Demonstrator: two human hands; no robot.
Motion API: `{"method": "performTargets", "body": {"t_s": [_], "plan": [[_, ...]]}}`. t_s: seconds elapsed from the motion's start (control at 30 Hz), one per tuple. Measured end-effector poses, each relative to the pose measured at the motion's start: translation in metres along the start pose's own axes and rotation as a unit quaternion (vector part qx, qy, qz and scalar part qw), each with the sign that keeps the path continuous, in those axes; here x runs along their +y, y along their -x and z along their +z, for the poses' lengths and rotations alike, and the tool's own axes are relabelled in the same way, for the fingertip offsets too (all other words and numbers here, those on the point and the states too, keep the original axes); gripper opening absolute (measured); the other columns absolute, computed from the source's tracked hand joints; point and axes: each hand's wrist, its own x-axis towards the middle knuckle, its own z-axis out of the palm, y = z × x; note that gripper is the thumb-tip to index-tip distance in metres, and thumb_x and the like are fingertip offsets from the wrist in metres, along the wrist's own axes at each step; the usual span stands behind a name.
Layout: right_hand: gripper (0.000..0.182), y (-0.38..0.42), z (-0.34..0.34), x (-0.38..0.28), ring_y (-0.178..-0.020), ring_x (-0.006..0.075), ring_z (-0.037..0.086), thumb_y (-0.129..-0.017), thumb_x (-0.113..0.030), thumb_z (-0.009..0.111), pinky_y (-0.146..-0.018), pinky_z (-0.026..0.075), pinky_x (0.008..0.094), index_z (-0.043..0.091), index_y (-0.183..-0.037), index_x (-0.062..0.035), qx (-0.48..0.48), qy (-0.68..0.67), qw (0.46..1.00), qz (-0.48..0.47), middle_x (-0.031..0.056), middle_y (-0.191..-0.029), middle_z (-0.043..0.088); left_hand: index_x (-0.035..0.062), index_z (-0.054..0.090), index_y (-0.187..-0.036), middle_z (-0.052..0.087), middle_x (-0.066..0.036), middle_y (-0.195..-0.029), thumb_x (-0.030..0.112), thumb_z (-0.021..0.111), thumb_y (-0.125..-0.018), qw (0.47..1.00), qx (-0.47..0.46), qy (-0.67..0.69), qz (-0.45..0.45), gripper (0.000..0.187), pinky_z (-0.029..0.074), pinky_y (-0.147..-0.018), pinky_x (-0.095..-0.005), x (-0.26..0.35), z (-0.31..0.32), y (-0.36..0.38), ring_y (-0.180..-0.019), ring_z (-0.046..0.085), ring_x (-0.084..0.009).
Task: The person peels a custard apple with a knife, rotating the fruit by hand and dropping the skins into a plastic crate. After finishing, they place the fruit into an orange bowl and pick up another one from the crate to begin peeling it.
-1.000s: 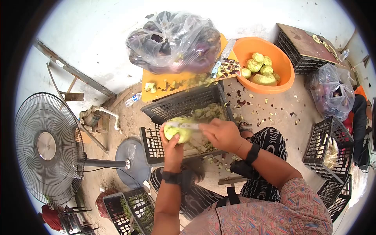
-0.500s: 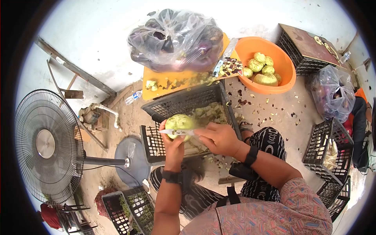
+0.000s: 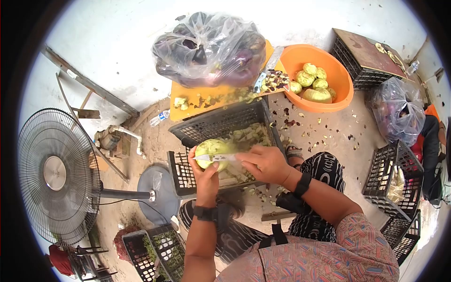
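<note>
A pale green, rounded peeled eggplant (image 3: 210, 147) rests in my left hand (image 3: 205, 177), whose fingers wrap round its left and under side. My right hand (image 3: 268, 164) is closed on the handle of a knife (image 3: 217, 158). The knife's blade lies across the near face of the eggplant, tip pointing left, with bits of peel stuck to it. Both hands are over a black plastic crate (image 3: 182, 191) that holds pale green peelings (image 3: 251, 136). Most of the knife handle is hidden by my fingers.
Beyond the crate, an orange board (image 3: 181, 113) bears a clear bag of dark eggplants (image 3: 211, 51) and scraps. An orange basin (image 3: 345, 96) at its right holds several peeled eggplants. A standing fan (image 3: 58, 174) is at left. More crates (image 3: 376, 178) stand at right; peelings litter the floor.
The eggplant and my left hand have shifted slightly left and down. My right hand has moved slightly right, with the knife still against the eggplant.
</note>
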Motion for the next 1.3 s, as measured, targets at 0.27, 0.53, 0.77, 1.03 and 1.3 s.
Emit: {"method": "performTargets", "body": {"t_s": [0.27,0.53,0.77,1.03,1.3], "plan": [[0.020,-0.005,0.010,-0.008,-0.062,0.0280,0.062,-0.084,-0.021,0.067,-0.053,0.049,0.0382,0.072,-0.103,-0.0150,0.007,-0.016,1.000,-0.002,0.0064,-0.073,0.060,0.0104,0.025,-0.141,0.045,-0.012,-0.129,-0.007,0.066,-0.073,0.999,-0.014,-0.015,-0.036,0.082,0.043,-0.101,-0.0388,-0.014,0.005,0.004,-0.119,0.049,-0.0240],[0.020,-0.002,0.006,0.016,-0.063,0.0289,0.061,-0.084,-0.017,0.068,-0.056,0.049,0.0374,0.072,-0.103,-0.0137,0.032,0.027,0.997,0.064,0.0088,-0.074,0.063,0.0122,0.030,-0.140,0.045,-0.011,-0.131,0.002,0.067,-0.075,1.000,0.003,0.011,0.014,0.076,0.042,-0.103,-0.0422,0.002,-0.002,0.003,-0.121,0.048,-0.0266],[0.020,0.005,0.003,0.007,-0.062,0.0272,0.061,-0.084,-0.015,0.067,-0.054,0.049,0.0361,0.072,-0.103,-0.0122,0.027,0.006,0.998,0.064,0.0086,-0.073,0.063,0.0150,0.031,-0.139,0.046,-0.008,-0.131,0.007,0.066,-0.076,0.999,0.014,0.038,0.011,0.074,0.043,-0.102,-0.0428,0.009,-0.009,0.000,-0.122,0.047,-0.0267],[0.021,-0.003,0.005,-0.013,-0.065,0.0291,0.063,-0.083,-0.017,0.068,-0.055,0.050,0.0380,0.071,-0.103,-0.0130,-0.013,-0.065,0.998,0.010,0.0084,-0.076,0.063,0.0137,0.031,-0.139,0.046,-0.008,-0.130,0.005,0.068,-0.072,0.999,-0.016,0.030,-0.022,0.077,0.040,-0.105,-0.0421,-0.001,-0.011,-0.002,-0.123,0.046,-0.0255],[0.023,-0.002,0.004,-0.004,-0.061,0.0276,0.061,-0.082,-0.016,0.070,-0.053,0.049,0.0369,0.071,-0.104,-0.0152,0.006,-0.042,0.999,-0.019,0.0067,-0.074,0.061,0.0118,0.035,-0.137,0.048,-0.010,-0.130,0.007,0.070,-0.071,0.998,-0.025,0.044,-0.036,0.075,0.040,-0.106,-0.0430,-0.001,-0.004,-0.002,-0.123,0.048,-0.0266]]}}
